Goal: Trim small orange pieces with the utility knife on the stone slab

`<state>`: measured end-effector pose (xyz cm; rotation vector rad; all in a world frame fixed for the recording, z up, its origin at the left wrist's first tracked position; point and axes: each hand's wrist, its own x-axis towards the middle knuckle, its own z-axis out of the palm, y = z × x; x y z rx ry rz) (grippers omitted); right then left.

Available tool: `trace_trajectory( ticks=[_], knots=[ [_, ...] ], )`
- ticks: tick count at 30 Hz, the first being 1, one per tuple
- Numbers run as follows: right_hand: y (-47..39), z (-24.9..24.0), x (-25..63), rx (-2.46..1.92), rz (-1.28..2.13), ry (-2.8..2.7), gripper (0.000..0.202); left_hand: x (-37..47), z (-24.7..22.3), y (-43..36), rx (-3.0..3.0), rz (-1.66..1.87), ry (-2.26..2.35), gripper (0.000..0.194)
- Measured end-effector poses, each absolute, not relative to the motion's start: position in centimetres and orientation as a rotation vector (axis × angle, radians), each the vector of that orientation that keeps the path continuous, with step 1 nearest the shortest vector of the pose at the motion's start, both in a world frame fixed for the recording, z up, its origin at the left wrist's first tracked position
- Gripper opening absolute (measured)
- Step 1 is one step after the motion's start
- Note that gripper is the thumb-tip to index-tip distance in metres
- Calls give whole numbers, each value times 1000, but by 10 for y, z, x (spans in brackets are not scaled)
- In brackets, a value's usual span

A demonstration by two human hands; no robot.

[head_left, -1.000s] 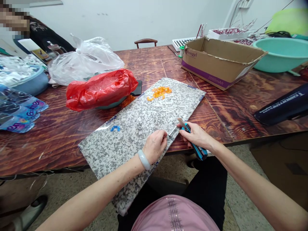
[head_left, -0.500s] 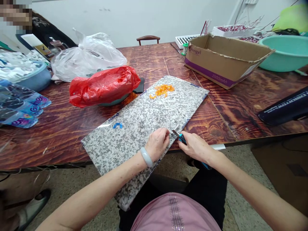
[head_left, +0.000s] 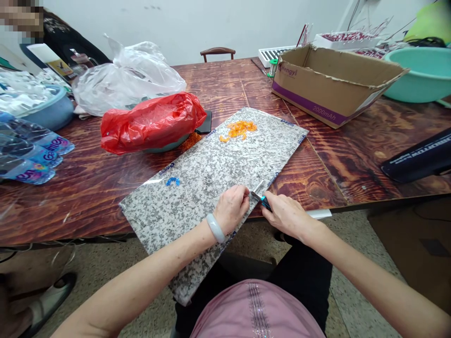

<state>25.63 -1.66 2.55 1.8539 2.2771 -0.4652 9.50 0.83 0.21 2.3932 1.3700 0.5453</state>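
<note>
Blade (head_left: 256, 195): lowered since the frame one second ago, from a raised position above the slab's near right edge to just beside the left fingertips; against the half-second frame, little differs.
Right hand (head_left: 287, 213): fingers wrapped around the blue-and-black knife handle (head_left: 266, 203), grip closed, blade angled toward the left hand.
Left hand (head_left: 230, 206): curled on the speckled slab (head_left: 190, 218), thumb and fingertips pressed together; whether a small piece is pinched between them cannot be told.
Silvery strip (head_left: 259, 185): on the slab near its right edge, just beyond the blade; whether the two touch is unclear.
Orange pieces (head_left: 240, 128): heaped toward the slab's far end, well apart from both hands.
Blue piece (head_left: 172, 181): curved, alone near the slab's left edge.
Surroundings: red plastic bag (head_left: 151, 122) left of the slab, cardboard box (head_left: 313, 91) beyond it to the right, all on the wooden table (head_left: 225, 82).
Good practice, as judged: left fingertips are best kept clear of the cutting edge; short, light strokes should suit so small a workpiece; steadying the left hand against the slab should limit slipping, and the blade is better directed away from the thumb.
</note>
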Motion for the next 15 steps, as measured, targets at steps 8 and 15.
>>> trace_trajectory(
  ticks=[8, 15],
  knots=[
    [-22, 29, 243, 1892, -318, 2181, 15, 95, 3, 8, 2407, 525, 1365, 10],
    [-18, 24, 242, 1903, -414, 2108, 12, 96, 5, 9, 2396, 465, 1381, 10]
  ],
)
